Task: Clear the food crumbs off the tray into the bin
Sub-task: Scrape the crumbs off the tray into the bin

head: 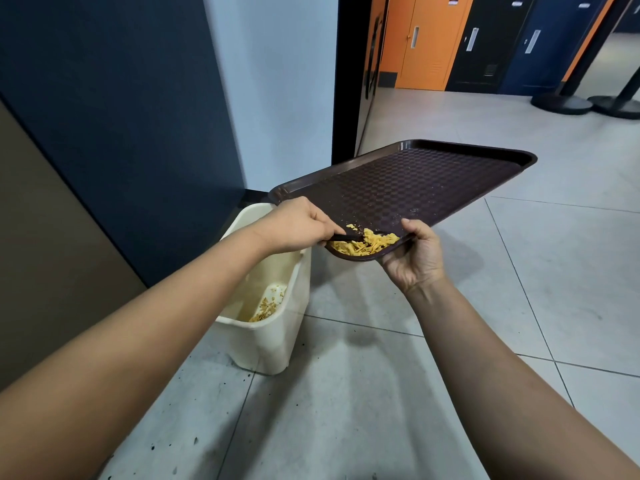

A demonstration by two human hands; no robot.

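I have the tray [408, 181] held up and tilted, its near corner dipped low toward me and just right of the bin [266, 327]. My right hand [414, 256] cups that low corner from beneath, thumb hooked over the rim, fingers curled under the edge. My left hand [299, 223] reaches in over the tray's near-left edge, fingers closed around a thin dark stick-like tool [349, 236] — I can't make out exactly what it is — with its tip pushed into the crumbs [363, 244].

Those yellow crumbs are heaped in the tray's lowest corner, piled against the rim beside my right thumb. The rest of the tray is mostly bare, with only fine pale specks scattered across the patterned middle and toward the right edge.

By my reckoning I am partway through. Some crumbs already lie at the bottom of the cream bin, so part of the load looks delivered. The main heap is on the tray, though — and that corner seems to hang beside the bin's opening rather than squarely over it. What remains is getting the heap over the rim and into the bin, then dealing with the fine specks.
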